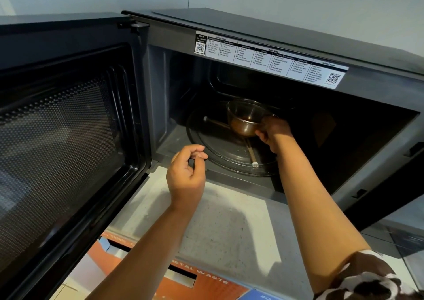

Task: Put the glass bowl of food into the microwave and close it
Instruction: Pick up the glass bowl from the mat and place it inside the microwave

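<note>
A small glass bowl with dark brown food in its bottom is inside the black microwave, over the round glass turntable. My right hand reaches into the cavity and grips the bowl's right side. Whether the bowl rests on the turntable or hangs just above it, I cannot tell. My left hand hovers in front of the cavity's lower edge, fingers loosely curled and holding nothing. The microwave door stands swung wide to the left.
The microwave sits on a pale speckled counter. Below the counter's front edge is an orange panel with a waste slot. A white wall rises behind the microwave. A label strip with printed menus runs along the cavity's top frame.
</note>
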`<state>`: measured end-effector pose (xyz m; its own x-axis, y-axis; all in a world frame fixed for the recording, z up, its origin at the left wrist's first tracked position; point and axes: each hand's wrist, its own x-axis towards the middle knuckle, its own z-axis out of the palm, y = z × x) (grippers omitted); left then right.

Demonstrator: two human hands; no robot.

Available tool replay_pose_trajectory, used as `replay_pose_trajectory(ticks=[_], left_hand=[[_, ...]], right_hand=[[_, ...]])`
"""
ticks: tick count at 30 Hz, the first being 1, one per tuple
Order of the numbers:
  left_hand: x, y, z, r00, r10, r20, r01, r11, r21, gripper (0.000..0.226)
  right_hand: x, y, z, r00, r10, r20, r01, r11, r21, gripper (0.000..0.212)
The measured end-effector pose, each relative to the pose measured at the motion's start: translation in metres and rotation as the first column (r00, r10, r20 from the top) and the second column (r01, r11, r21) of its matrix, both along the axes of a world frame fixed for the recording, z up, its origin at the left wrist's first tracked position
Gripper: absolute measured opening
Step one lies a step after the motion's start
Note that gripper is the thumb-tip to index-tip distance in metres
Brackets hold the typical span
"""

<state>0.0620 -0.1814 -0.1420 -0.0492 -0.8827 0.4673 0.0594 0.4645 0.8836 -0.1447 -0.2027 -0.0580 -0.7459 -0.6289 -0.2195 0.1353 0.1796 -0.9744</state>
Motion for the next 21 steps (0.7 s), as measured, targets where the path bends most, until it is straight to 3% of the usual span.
replay_pose_trajectory(ticks=[11, 21], left_hand=[[-0.001, -0.001, -0.002, 1.000, 0.018, 0.014, -0.018, 1.000, -0.024, 0.020], [0.002, 0.003, -0.002, 0.999, 0.025, 0.038, -0.024, 1.000, -0.012, 0.023]], right_hand=[[0.001, 0.002, 0.002, 1.000, -0.009, -0.011, 0.009, 0.999, 0.039, 0.028], [0.003, 0.015, 0.010, 0.967, -0.044, -0.249, 0.084, 0.985, 0.149, 0.039]])
